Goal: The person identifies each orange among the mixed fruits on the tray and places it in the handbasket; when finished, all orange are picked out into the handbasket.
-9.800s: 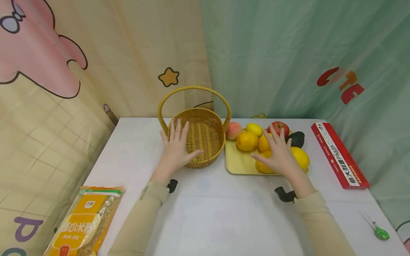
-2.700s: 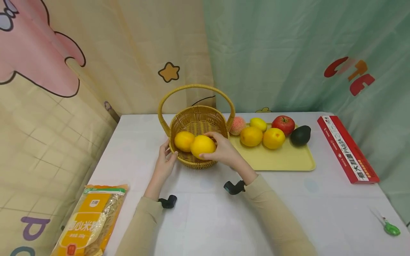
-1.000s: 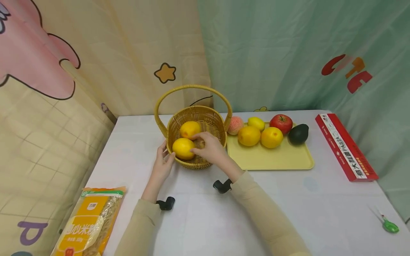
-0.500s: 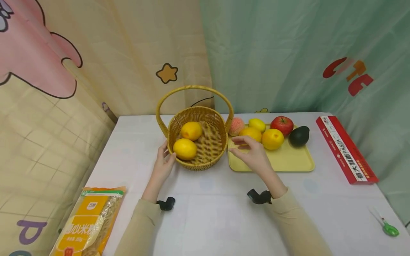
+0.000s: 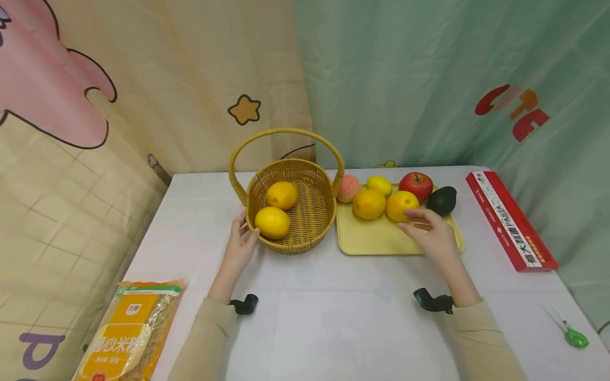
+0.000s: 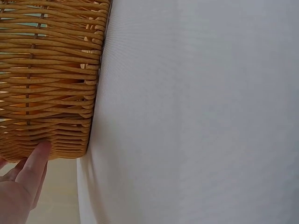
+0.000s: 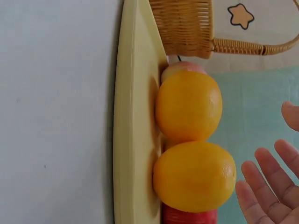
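Observation:
My left hand (image 5: 240,247) rests against the left front side of the round wicker basket (image 5: 305,250), fingers and thumb touching the weave from outside. In the left wrist view the thumb lies nearly straight on the basket wall (image 6: 51,93). Two yellow fruits (image 5: 272,223) lie in the basket's left half. My right hand (image 5: 434,236) hovers over the pale yellow tray (image 5: 367,244), fingers spread and holding nothing. Its fingertips are close to a yellow-orange fruit (image 5: 401,204); a second such fruit (image 5: 369,204) sits to its left. The right wrist view shows the fingers (image 7: 261,182) apart from both.
A peach (image 5: 348,188), a small lemon (image 5: 379,184), a red apple (image 5: 416,186) and a dark avocado (image 5: 442,201) sit along the tray's back. A red pasta box (image 5: 512,222) and green-handled utensil (image 5: 575,337) lie at right, a noodle bag (image 5: 128,333) front left. The basket handle (image 5: 286,130) arches up.
The second yellow fruit was lowered into the basket and let go. My right hand then moved right, over the tray. The left hand has stayed at the basket.

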